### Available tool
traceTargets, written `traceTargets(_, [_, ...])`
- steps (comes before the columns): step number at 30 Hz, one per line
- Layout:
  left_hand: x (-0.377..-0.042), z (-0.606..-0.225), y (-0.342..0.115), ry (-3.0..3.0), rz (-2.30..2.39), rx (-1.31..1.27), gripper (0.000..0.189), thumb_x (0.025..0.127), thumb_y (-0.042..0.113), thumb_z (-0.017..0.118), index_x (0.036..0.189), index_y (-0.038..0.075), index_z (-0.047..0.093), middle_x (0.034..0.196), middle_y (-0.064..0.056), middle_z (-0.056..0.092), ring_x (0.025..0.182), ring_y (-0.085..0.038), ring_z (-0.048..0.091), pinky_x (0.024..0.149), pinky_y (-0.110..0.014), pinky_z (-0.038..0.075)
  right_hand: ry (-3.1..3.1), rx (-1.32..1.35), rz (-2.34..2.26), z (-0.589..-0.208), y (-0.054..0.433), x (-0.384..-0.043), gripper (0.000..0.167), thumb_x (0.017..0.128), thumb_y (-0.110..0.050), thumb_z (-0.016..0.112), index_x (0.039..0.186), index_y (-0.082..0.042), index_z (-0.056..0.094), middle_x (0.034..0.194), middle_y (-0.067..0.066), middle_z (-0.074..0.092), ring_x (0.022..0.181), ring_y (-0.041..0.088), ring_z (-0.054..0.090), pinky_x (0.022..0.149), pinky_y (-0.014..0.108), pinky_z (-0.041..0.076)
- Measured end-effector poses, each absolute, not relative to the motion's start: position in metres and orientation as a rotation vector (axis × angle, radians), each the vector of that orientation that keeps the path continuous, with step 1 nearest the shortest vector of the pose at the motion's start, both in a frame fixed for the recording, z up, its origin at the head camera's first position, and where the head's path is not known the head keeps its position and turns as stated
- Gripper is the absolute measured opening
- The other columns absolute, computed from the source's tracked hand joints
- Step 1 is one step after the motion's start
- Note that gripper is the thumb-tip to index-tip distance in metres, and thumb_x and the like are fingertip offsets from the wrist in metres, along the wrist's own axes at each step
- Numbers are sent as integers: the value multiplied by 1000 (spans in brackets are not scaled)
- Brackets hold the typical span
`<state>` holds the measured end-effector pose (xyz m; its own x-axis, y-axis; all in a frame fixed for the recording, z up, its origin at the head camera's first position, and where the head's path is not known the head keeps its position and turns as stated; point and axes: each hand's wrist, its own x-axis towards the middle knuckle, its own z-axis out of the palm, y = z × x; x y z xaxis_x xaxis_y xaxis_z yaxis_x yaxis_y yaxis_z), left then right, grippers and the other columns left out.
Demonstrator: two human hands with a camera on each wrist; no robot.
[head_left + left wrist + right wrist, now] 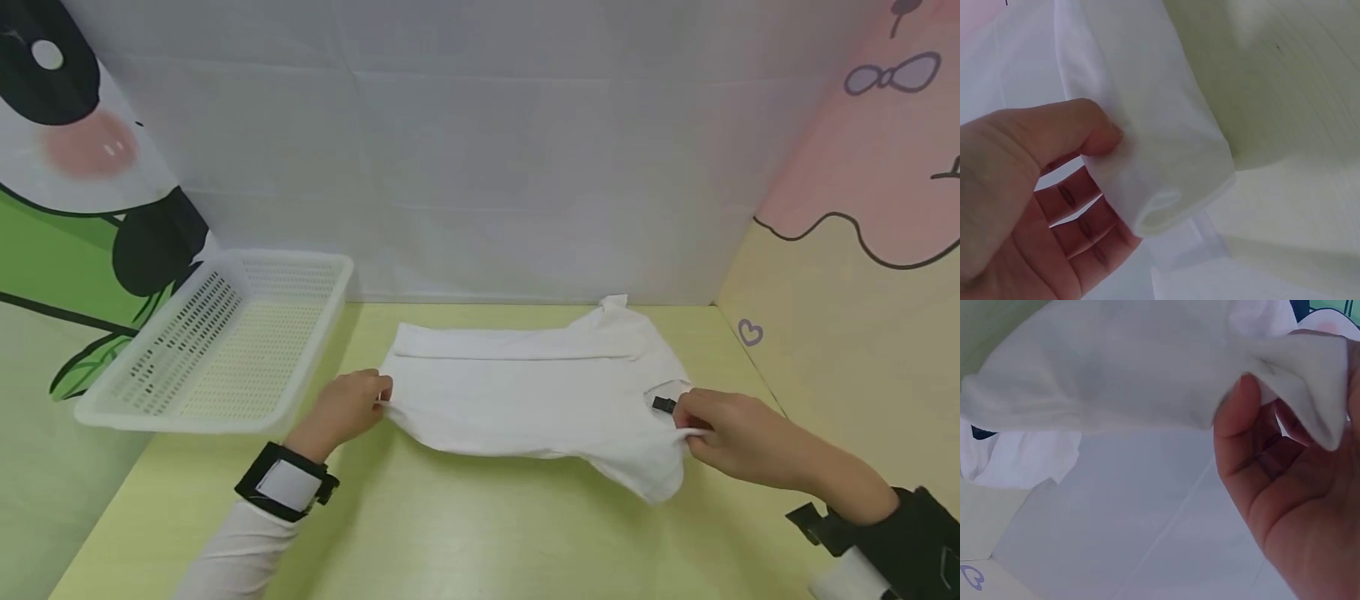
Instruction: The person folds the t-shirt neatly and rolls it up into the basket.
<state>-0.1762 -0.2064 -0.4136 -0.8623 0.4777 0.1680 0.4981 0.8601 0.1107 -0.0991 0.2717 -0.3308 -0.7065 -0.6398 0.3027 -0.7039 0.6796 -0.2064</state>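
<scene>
I note the basket farthest left; just right of it the left hand, closed in a pinch, grips one end of the white cloth, which lies partly folded to the basket's right. Farthest from the basket, the right hand similarly pinches the other end. I judge this a folding step, the next move calling for level, matched tension.

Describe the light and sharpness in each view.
Head view: bright, soft shadow below the white cloth, pale sheen on the near part of the table; left wrist view: dimmer, no weave legible on the cloth; right wrist view: also dim, the cloth soft and short of detail beside the right hand.
</scene>
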Motion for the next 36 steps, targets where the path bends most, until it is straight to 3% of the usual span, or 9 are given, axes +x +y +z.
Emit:
traceTargets(10, [-184, -415, -211, -2994, -228, -737, 14, 69, 2, 68, 71, 12, 59, 69, 0, 55, 61, -15, 51, 51, -29, 41, -2847, 1015, 573, -323, 274, -124, 28, 72, 3, 63, 77, -22, 52, 67, -17, 44, 57, -4, 38, 50, 17, 36])
traceTargets(23, [-202, -421, -214, -3193, -235, -699, 7, 74, 8, 64, 70, 13, 61, 69, -1, 57, 59, -15, 48, 51, -30, 39, -3140, 871, 659, -341, 289, -183, 4, 83, -9, 60, 85, -9, 57, 74, -4, 52, 57, 4, 42, 52, 20, 37])
traceTargets(36, [-226, -437, -208, -3335, -153, -664, 8, 77, 11, 58, 69, 13, 57, 69, 0, 51, 61, -16, 45, 54, -29, 36, -3274, 721, 706, -379, 297, -233, 11, 88, -17, 55, 90, -6, 57, 73, -2, 51, 61, 10, 47, 58, 26, 40])
